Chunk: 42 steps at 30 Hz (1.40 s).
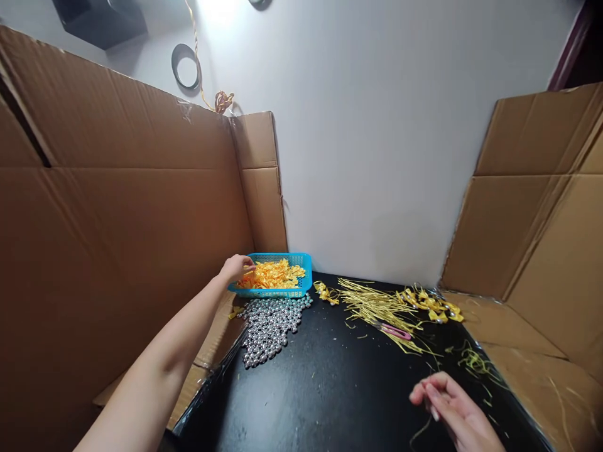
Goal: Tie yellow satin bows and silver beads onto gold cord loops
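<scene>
My left hand (237,268) reaches over the left rim of a blue plastic basket (304,291). Its fingers are bent together at the pile of shiny yellow ribbon pieces (276,274) inside; what lies between the fingertips is too small to make out. At the lower right, my right hand (450,402) is closed in a pinch above the black tabletop (339,389). A thin yellow-green strand (421,432) hangs below its fingers. Beyond that hand lies a pink-handled tool (396,331), probably thread snips, on a bundle of yellow-green strands (372,304).
Silver beads (269,329) spread in front of the basket. Yellow ribbon pieces with beads (431,304) lie at the back right, a smaller bunch (326,293) beside the basket. Loose strand scraps (478,362) lie near the right edge. Cardboard walls (141,238) flank the table.
</scene>
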Available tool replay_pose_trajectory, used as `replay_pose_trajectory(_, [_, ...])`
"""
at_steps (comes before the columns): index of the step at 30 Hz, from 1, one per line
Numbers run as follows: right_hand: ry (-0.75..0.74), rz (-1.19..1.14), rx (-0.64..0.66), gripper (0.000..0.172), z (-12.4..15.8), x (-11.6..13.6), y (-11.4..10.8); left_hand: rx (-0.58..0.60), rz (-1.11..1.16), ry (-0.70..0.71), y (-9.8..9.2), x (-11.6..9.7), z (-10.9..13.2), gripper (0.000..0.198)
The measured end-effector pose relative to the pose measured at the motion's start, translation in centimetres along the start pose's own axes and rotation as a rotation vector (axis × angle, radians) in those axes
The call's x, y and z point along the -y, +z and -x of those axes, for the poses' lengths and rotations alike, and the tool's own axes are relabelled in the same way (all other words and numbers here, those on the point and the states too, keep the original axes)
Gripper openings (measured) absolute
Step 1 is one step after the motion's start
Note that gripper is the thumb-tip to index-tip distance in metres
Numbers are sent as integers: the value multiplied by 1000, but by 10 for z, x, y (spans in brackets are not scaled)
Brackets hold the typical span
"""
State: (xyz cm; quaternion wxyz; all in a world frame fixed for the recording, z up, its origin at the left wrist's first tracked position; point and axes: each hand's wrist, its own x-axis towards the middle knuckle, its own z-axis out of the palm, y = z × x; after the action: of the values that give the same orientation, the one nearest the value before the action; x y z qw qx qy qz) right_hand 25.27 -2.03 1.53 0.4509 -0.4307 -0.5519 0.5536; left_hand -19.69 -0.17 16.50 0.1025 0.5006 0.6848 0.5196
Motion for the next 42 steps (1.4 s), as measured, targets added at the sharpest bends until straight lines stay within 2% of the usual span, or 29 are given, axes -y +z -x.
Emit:
replay_pose_trajectory(2, [19,-79,-29,46,-1,6,11,23,55,-38,13,-5,0,27])
replay_pose_trajectory(3, [43,-134,-23,46,-2,9,18,47,87,-50,25,-7,4,31])
replay_pose_trajectory(4, [59,-179,-22,45,-4,12,26,86,117,-65,41,-9,10,24])
replay_pose_trajectory(5, [47,-218,-26,42,-6,13,35,132,159,-69,61,-11,20,32])
replay_pose_trajectory(7, [16,-265,-43,36,-11,13,54,231,248,-87,107,-14,51,31])
replay_pose_trajectory(10, [-21,-310,-74,35,-23,7,81,319,400,-140,170,-12,109,29])
replay_pose_trajectory(12, [-37,-337,-102,35,-32,-1,93,314,506,-188,199,-6,141,27])
replay_pose_trajectory(14, [-66,-323,-150,37,-41,-9,101,278,602,-249,216,3,159,35])
replay_pose_trajectory(17, [-75,-305,-214,38,-51,-22,106,258,694,-345,226,14,168,36])
replay_pose_trajectory(20, [-72,-294,-251,35,-56,-33,107,267,746,-414,226,20,168,34])
replay_pose_trajectory(24, [-63,-306,-259,34,-58,-40,103,379,788,-481,221,21,169,43])
replay_pose_trajectory(28, [-70,-301,-260,31,-59,-43,97,535,784,-522,222,25,170,25])
replay_pose_trajectory(32, [-58,-288,-281,27,-65,-54,97,530,835,-544,234,28,176,31])
replay_pose_trajectory(37, [-22,-275,-240,30,-73,-70,99,475,965,-574,249,30,184,32])
replay_pose_trajectory(42, [-79,-231,-139,31,-76,-64,85,581,1087,-607,239,31,175,27])
